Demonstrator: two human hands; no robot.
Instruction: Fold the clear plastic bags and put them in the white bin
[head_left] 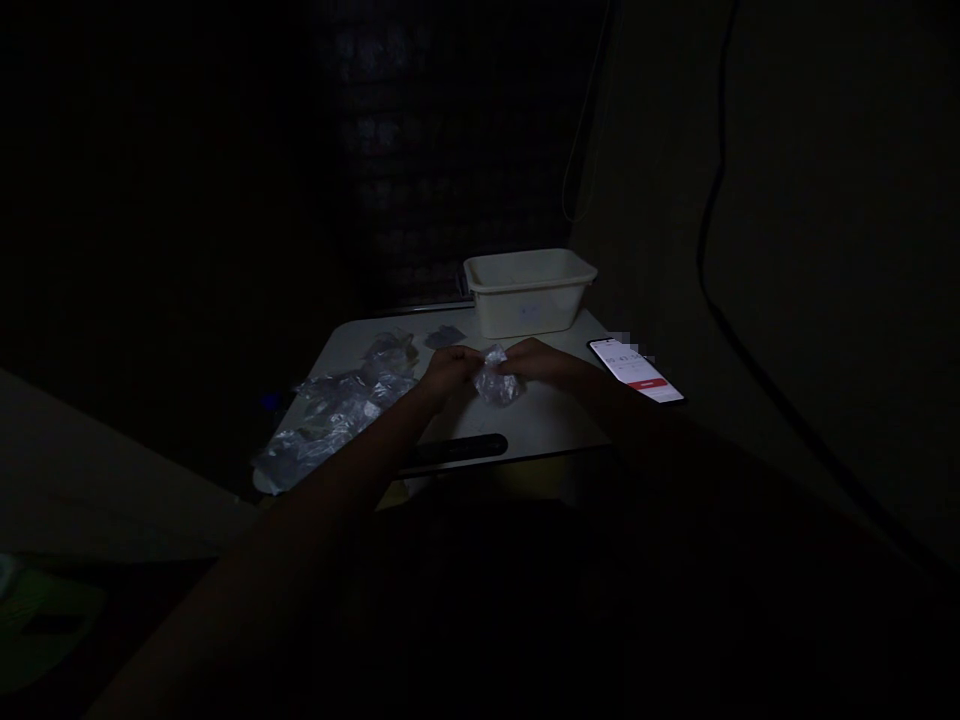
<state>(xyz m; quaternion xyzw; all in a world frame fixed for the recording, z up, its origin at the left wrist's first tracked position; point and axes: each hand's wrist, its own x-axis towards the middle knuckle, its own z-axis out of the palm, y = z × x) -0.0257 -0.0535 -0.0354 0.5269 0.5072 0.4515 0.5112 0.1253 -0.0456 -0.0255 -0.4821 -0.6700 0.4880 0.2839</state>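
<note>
Between my two hands is a small clear plastic bag, crinkled and shiny, held just above the white table. My left hand pinches its upper left side. From the other side my right hand grips its upper right edge, fingers closed. Whether anything is inside the bag I cannot tell in this dim light. Left of my left forearm lies a heap of crumpled clear plastic bags, spread along the table's left side. A small flat greyish piece lies beyond my left hand.
An off-white plastic tub stands at the table's back right. A lit phone showing a timer lies at the right edge. A dark slot runs along the table's front. Against the right wall hangs a dark cable. The surroundings are very dark.
</note>
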